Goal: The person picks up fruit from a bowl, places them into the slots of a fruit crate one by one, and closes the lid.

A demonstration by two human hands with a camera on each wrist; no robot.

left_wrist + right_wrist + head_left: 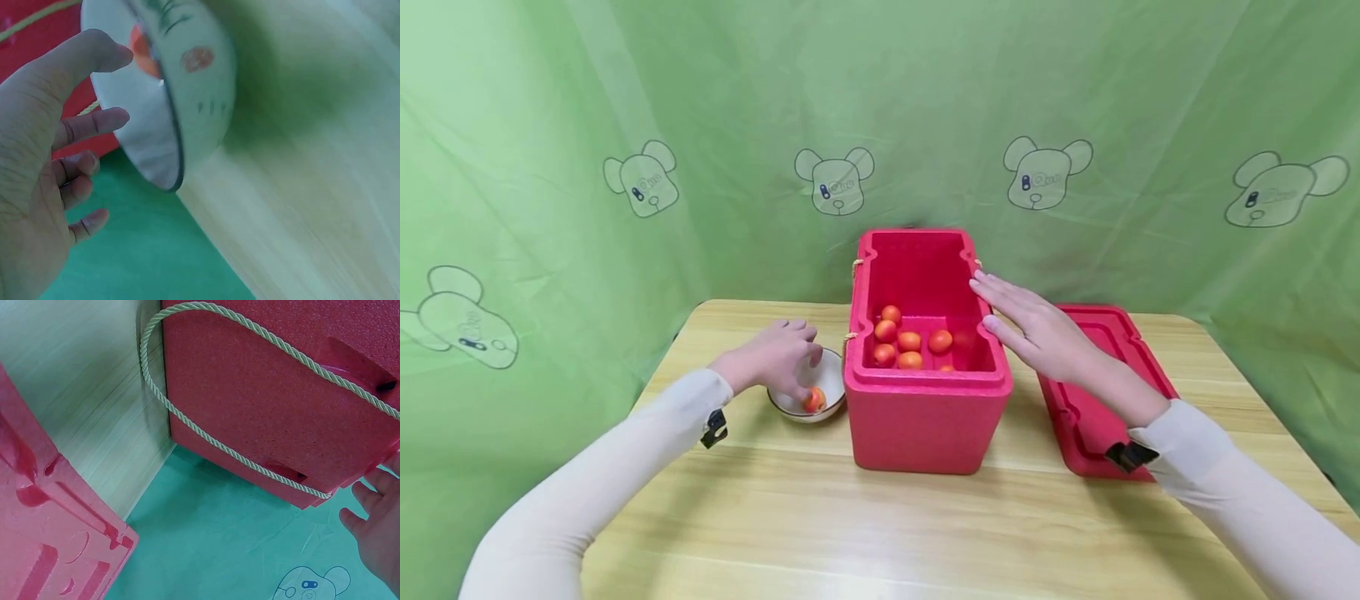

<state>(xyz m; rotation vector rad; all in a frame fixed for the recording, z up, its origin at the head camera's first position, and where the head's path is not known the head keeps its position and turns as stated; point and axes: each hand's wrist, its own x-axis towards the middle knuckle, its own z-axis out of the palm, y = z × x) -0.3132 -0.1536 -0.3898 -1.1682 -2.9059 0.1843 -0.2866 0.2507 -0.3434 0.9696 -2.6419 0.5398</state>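
Note:
My left hand (pixel 782 360) is over a white bowl (pixel 829 372), its thumb near one small orange-red fruit (pixel 815 400) inside. In the left wrist view the fingers (pixel 103 122) are spread and bent, with a gap between thumb and fingertips. The bowl's outside (pixel 200 94) carries a painted flower pattern. Right of the bowl stands a red foam box (pixel 925 425) without its lid, holding several similar fruits (pixel 910 342) at its near end. The right hand (pixel 1037 329) rests with straight fingers on the box's right rim.
The red lid (pixel 1101 417) lies on the wooden table (pixel 760 525) to the right of the box. A twisted cord handle (pixel 212 439) hangs along the box's side. Green curtain (pixel 925 100) with mouse drawings closes off the back and sides.

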